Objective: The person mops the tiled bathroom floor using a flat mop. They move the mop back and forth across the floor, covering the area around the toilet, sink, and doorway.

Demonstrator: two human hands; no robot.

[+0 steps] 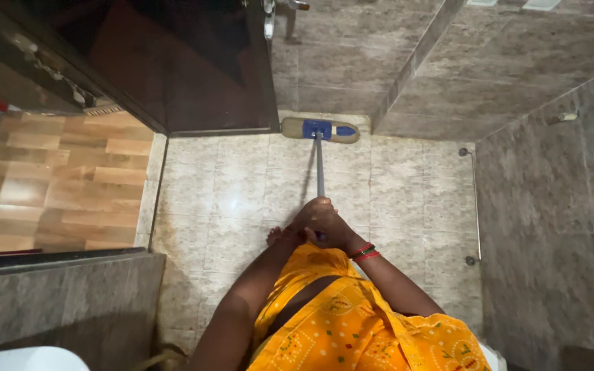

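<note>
both hands on mop handle

— How's the light where you stand?

— Warm and fairly dim. The floor tiles ahead of me catch a soft sheen, and the mop handle throws a thin shadow to its left.

— Sharp?

— Mostly. The dark door far left swallows detail, and walls bend outward at the edges.
</note>
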